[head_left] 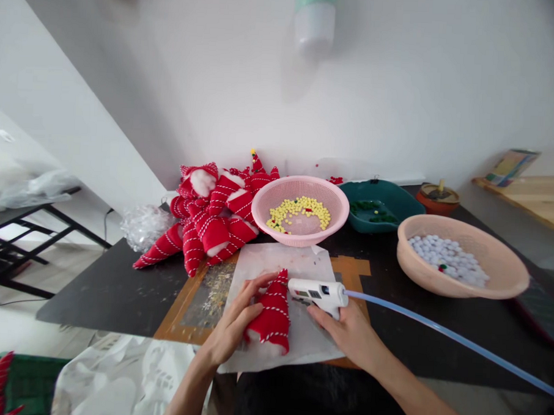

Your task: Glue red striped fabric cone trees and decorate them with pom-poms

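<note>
My left hand point(238, 319) grips a red stuffed cone point(276, 314) wound with white-and-red cord, its fingers along the cone's left side and near its tip. White stuffing shows at the cone's open lower end. In my right hand point(347, 334) is a white glue gun point(318, 293), its nozzle pointing left, close to the upper right of the cone; whether it touches cannot be made out. A long translucent bluish rod point(437, 326) runs from the gun's back to the right. Under the cone lies a white sheet point(305, 346) on the dark table point(130, 296).
Behind left is a pile of red stuffed cones point(212, 226). A pink basket point(298, 233) holds yellow pompoms, a peach basket point(508, 272) white ones, and a teal tray point(399, 203) green ones. Clear plastic point(146, 226) lies left. A green crate point(33, 383) stands below.
</note>
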Available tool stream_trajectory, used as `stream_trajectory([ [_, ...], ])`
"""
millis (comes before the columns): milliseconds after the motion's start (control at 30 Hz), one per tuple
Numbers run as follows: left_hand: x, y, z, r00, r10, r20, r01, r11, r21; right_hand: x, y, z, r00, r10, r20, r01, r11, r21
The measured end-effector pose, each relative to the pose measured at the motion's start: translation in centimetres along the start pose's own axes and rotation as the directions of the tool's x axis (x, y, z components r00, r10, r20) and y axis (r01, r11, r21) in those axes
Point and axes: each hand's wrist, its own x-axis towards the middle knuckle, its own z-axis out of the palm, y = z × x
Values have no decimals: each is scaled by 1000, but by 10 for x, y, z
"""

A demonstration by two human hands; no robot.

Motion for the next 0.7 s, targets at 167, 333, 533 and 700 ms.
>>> stream_trajectory([
  [167, -1, -6, 0, 999, -15, -34, 15, 1000, 13, -1, 1, 0, 1000, -24, 17, 24, 999, 23],
  [333, -3, -7, 0, 998, -13, -66, 14, 1000, 22, -2, 0, -1, 999, -17, 36, 16, 1000, 24],
  [533, -1, -8, 1, 996, 6, -84, -3, 1000, 30, -3, -1, -2, 999, -24, 36, 23, 999, 34],
  [700, -1, -9, 2, 995, 28, -91, -26, 999, 23, -4, 2, -1, 1000, -18, 24, 17, 999, 46],
])
